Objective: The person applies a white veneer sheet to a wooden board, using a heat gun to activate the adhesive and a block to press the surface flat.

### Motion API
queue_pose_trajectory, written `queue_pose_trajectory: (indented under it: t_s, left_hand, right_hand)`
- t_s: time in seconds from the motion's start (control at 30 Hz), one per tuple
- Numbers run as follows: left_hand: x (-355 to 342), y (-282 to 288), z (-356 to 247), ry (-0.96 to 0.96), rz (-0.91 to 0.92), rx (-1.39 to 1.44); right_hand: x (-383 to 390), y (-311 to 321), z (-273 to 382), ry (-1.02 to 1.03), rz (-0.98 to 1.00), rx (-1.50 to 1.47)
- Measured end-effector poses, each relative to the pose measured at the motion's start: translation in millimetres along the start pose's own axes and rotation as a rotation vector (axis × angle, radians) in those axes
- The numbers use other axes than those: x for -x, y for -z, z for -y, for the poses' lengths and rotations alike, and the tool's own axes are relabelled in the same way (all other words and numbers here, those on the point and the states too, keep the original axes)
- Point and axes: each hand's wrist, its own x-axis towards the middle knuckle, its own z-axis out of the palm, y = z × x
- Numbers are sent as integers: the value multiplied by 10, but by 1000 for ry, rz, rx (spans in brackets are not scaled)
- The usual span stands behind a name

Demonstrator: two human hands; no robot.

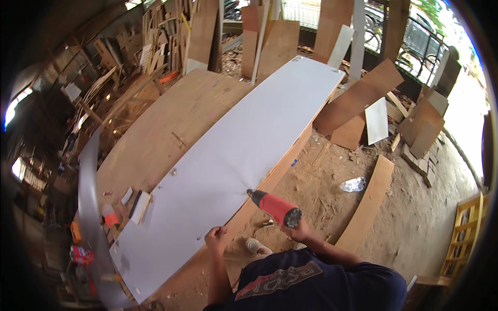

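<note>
A long white panel (pixel 207 160) lies across the wooden worktable, its near right side showing a bare wood edge. My right hand (pixel 296 231) grips a red and black power drill (pixel 275 205), whose tip touches the panel close to that edge. Dark dust streaks fan out on the white surface around the tip. Nearer to me, my left hand (pixel 216 238) rests at the panel's edge with its fingers curled closed; anything inside them is hidden. Small metal fittings dot the panel, one of them (pixel 199 238) just left of my left hand.
Beyond the panel lies a brown plywood sheet (pixel 166 119). A small block (pixel 139 207) and orange tools sit at the left. Boards (pixel 363 98) lean at the back right. On the dirt floor are a curved plank (pixel 367 205) and a clear plastic bag (pixel 354 184).
</note>
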Motion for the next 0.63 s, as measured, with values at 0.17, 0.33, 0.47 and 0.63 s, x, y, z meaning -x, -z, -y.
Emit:
queue_pose_trajectory:
  t_s: [0.17,0.33,0.47,0.63]
  left_hand:
    - [-381,41,198,79,-97,-97]
    - [-859,-75,540,-199,-83,-336]
    - [-1075,-114,674,-320,-145,-492]
    - [-1109,-132,605,-188,-221,-479]
  right_hand:
    - [-24,-153,61,-139,-29,39]
    - [-64,-425,-169,-118,-147,2]
    - [-66,-620,-144,-105,-182,-5]
    - [-107,-694,-78,-91,-117,-143]
